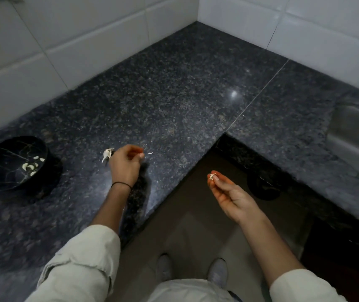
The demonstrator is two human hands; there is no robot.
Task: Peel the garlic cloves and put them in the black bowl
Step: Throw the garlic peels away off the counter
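Note:
The black bowl (2, 177) stands on the dark granite counter at the far left, with several peeled white garlic cloves (30, 166) inside. My left hand (126, 165) hovers over the counter to the right of the bowl, fingers curled; whether it holds anything is hidden. A garlic piece with papery skin (107, 154) lies just left of that hand. A tiny white scrap (150, 153) lies to its right. My right hand (226, 192) is out past the counter edge, above the floor, pinching a small bit of garlic skin (212, 176) between thumb and fingertips.
The granite counter (174, 101) forms an L around an inner corner (224, 134), backed by white wall tiles (87, 40). A steel sink (357, 131) sits at the right edge. My shoes (217, 271) stand on the brown floor below.

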